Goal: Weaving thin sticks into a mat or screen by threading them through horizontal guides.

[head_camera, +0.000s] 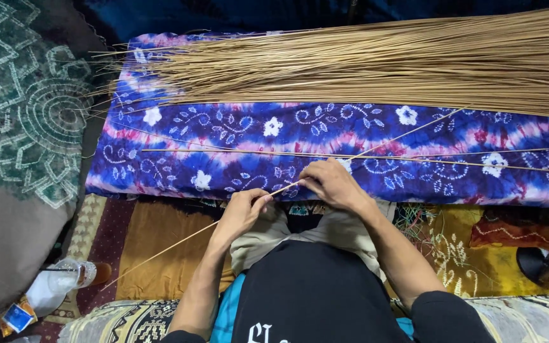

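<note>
Stick (223, 219) slants lower-left to upper-right, pinched by left hand (244, 209) and right hand (332, 184) fingers.

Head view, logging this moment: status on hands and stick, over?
Left hand and right hand both pinch one thin stick. Stick slants down-left across the lap. Big stick bundle lies beyond on blue patterned cloth. Loose sticks near right hand.

Stick bundle (363, 63) lying across the far side of the patterned cloth (223, 133), at 12 o'clock. Loose sticks (351, 154) lying on the cloth nearer the person. Plastic bottle (58, 282) lying at 8 o'clock, on the floor mat (160, 248).
</note>
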